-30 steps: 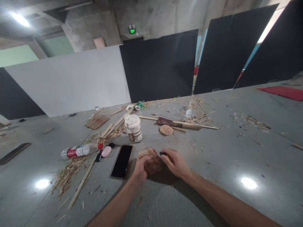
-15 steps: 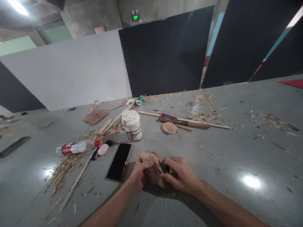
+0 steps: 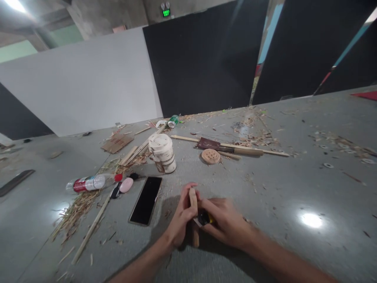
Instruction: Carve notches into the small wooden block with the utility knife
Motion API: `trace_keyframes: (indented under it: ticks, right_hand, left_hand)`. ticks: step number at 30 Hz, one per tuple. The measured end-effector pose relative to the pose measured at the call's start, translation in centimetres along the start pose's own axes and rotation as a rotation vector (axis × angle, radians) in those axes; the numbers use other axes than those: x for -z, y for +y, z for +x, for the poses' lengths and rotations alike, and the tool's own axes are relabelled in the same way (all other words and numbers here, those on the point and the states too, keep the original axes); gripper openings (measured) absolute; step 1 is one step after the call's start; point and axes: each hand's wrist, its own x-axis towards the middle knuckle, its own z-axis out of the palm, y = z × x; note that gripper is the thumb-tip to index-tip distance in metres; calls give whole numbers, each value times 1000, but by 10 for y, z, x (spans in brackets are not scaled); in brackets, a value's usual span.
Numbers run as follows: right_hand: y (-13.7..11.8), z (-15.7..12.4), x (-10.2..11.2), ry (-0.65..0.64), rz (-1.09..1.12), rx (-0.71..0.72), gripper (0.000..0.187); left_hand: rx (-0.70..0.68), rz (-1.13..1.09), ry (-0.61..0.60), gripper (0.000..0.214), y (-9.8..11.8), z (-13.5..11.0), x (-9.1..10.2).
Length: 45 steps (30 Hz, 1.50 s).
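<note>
Lying between the hands, the wooden piece (image 3: 193,199) shows its narrow edge, long axis running near to far; the left hand (image 3: 179,221) grips it from the left and is the nearer one. The right hand (image 3: 226,221), fingers closed around a black-and-yellow tool (image 3: 203,217), sits just to its right; whether the tool's tip touches the wood I cannot tell. Left of the hands lies a dark phone (image 3: 146,200) on the grey floor (image 3: 253,247); farther off stand a lidded white tub (image 3: 163,153) and, to its right, a holed round disc (image 3: 211,156) beside a wooden-handled blade (image 3: 207,144). Nothing visible stands between the hands except wood and tool.
</note>
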Motion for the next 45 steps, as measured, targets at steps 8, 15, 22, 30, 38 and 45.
trace_keyframes:
  ticks: [8,15,22,30,38,45]
  right_hand:
    - [-4,1,11,49,84,85,9]
    - [-3,4,18,47,-39,83,16]
    - [-5,3,20,7,-128,119,21]
    - [-1,2,17,19,-217,122,28]
    - [-5,1,13,138,-305,83,28]
    - [-2,-1,10,196,-288,-13,27]
  left_hand:
    - [-78,206,-15,39,12,-1,-2]
    - [-221,462,-120,21,29,9,5]
    - [-136,492,-192,51,27,8,7]
    - [-235,621,-130,56,23,11,13]
    - [-188,678,-30,48,26,10,12]
    - [-280,707,79,28,24,4,5]
